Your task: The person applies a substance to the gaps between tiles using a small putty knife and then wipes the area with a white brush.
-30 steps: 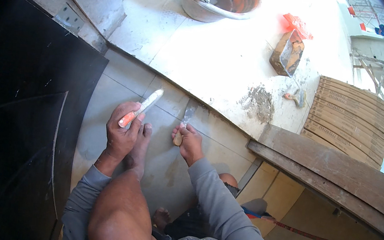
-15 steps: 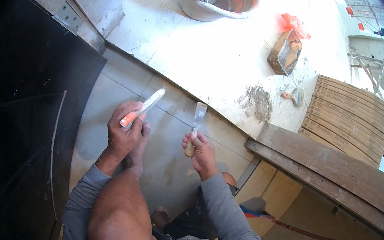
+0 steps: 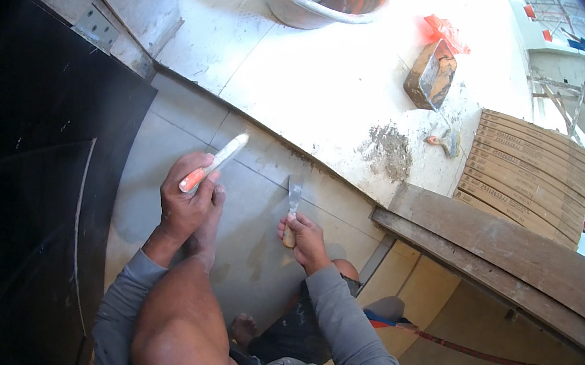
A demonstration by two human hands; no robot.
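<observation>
Plainly, the right hand [image 3: 309, 243] grips the putty knife [image 3: 295, 194], blade toward the white slab's [image 3: 295, 90] near edge; the left hand [image 3: 183, 205] clasps the orange-handled tool [image 3: 221, 156], slanting rightward toward that edge

Left of the cardboard stack [image 3: 521, 174], the right hand [image 3: 309, 240] partly hides the scraper [image 3: 294, 198] and the top edge cuts off the basin [image 3: 293, 10], while beyond the stack a pale frame [image 3: 556, 84] is partly covered and a blue shape [image 3: 579, 44] too small to tell.
</observation>
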